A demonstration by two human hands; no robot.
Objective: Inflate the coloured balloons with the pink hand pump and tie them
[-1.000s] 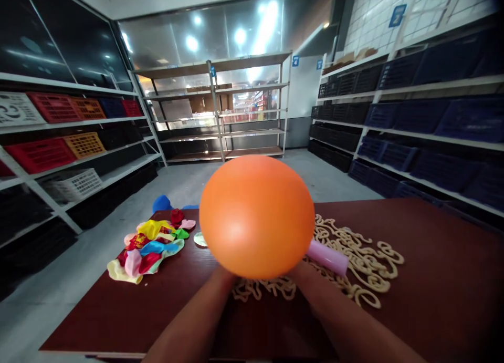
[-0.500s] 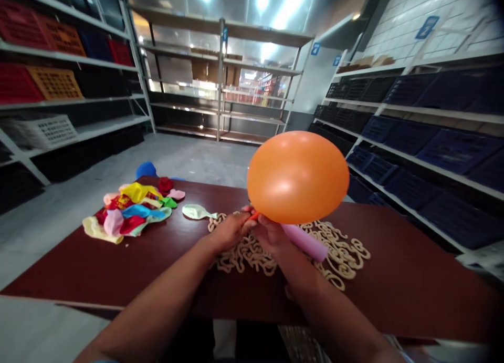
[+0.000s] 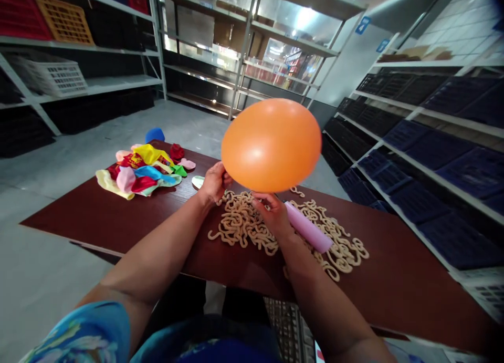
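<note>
An inflated orange balloon [image 3: 271, 145] stands over the middle of the table, tilted a little, its neck hidden from me. My right hand [image 3: 272, 211] is under its lower edge, thumb and forefinger pinched together there. At the balloon's lower left is my left hand [image 3: 214, 184], fingers curled against or just beside the rubber; what they hold, if anything, is hidden. Below both hands lies a heap of tan squiggly cords [image 3: 240, 221]. A pink-purple tube [image 3: 309, 227] rests on the cords to the right of my right hand. Partly behind my left hand is a pale green uninflated balloon [image 3: 197, 182].
A pile of limp coloured balloons [image 3: 144, 171] lies on the left of the dark red table [image 3: 173, 216]. A blue rounded thing [image 3: 155, 134] shows behind its far edge. Racks with dark blue crates [image 3: 421, 184] stand right; a white basket [image 3: 59, 76] sits on the left shelving.
My hands have come apart; the left has moved left, away from the balloon's neck. The balloon has shifted left and up in view. The camera has tilted down and turned.
</note>
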